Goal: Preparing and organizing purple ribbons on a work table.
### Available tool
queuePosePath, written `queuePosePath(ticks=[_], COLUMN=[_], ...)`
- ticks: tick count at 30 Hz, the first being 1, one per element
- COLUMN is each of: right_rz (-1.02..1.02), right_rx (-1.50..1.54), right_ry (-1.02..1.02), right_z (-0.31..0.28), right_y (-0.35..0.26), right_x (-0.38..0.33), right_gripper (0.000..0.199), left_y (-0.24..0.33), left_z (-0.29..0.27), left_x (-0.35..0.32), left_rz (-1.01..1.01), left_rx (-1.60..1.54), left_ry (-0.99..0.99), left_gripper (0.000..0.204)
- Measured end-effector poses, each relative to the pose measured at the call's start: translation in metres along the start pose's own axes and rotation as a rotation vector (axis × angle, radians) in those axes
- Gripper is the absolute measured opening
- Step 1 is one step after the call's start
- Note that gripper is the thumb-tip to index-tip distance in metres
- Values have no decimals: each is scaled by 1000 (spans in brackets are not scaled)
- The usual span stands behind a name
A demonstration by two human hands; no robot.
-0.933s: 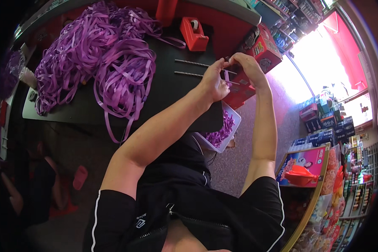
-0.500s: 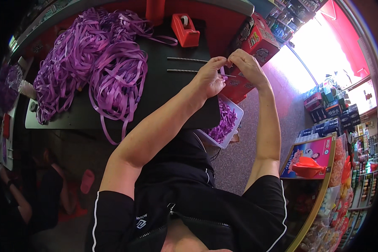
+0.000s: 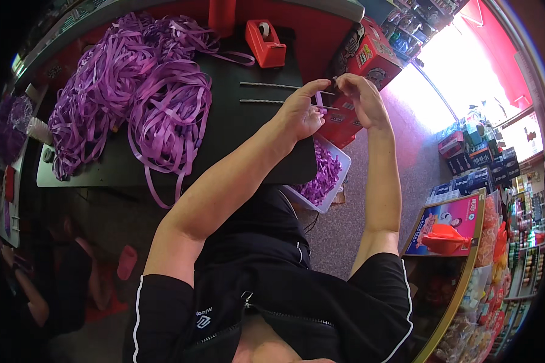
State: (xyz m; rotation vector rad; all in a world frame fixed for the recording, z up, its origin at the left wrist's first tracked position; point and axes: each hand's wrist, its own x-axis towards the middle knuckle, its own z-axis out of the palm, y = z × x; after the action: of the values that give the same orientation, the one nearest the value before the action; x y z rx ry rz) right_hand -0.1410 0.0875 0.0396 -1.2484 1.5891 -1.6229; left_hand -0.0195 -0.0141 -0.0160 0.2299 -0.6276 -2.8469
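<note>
Beyond the right edge of the black table, my left hand (image 3: 304, 115) is closed on a thin purple ribbon (image 3: 319, 101), its thumb stretched toward my right hand. My right hand (image 3: 367, 101) is pinched just beside that thumb tip; a small dark bit shows at its fingertips, too small to name. Two thin twisted metal rods (image 3: 266, 85) stick out side by side over the tabletop and pass by my left hand. A large tangled heap of purple ribbon (image 3: 133, 78) covers the table's left part, with loops hanging over the front edge.
A red tape dispenser (image 3: 265, 45) stands at the back of the black table (image 3: 236, 151). Below its right edge sits a white bin (image 3: 344, 175) of purple ribbon pieces. Red cartons (image 3: 369, 57) are stacked behind my hands. Another person (image 3: 36, 290) is at the lower left.
My fingertips have drawn slightly apart, the right hand shifting a little right and down with its fingers turned. The left hand stays nearly in place. The other person's hand has moved.
</note>
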Motion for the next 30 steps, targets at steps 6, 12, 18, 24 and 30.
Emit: queuePosePath(ticks=[6,12,18,24,30], right_rz=[122,114,25,-31,-1], right_rx=[211,228,218,13,-148], right_ry=[104,119,47,-39,-128], right_z=[-3,5,-3,-7,-6], right_y=[26,22,26,13,12], right_x=[0,0,-3,-11,-11], right_gripper=[23,21,18,18,19], left_y=[-3,-2,-5,2,-5], left_z=[8,4,0,-2,0], left_x=[-10,-9,-3,0,-1], left_rz=[1,38,31,-62,21], left_rx=[74,77,158,-34,61], left_ry=[-36,-45,-11,17,-5], left_gripper=[56,60,41,31,31])
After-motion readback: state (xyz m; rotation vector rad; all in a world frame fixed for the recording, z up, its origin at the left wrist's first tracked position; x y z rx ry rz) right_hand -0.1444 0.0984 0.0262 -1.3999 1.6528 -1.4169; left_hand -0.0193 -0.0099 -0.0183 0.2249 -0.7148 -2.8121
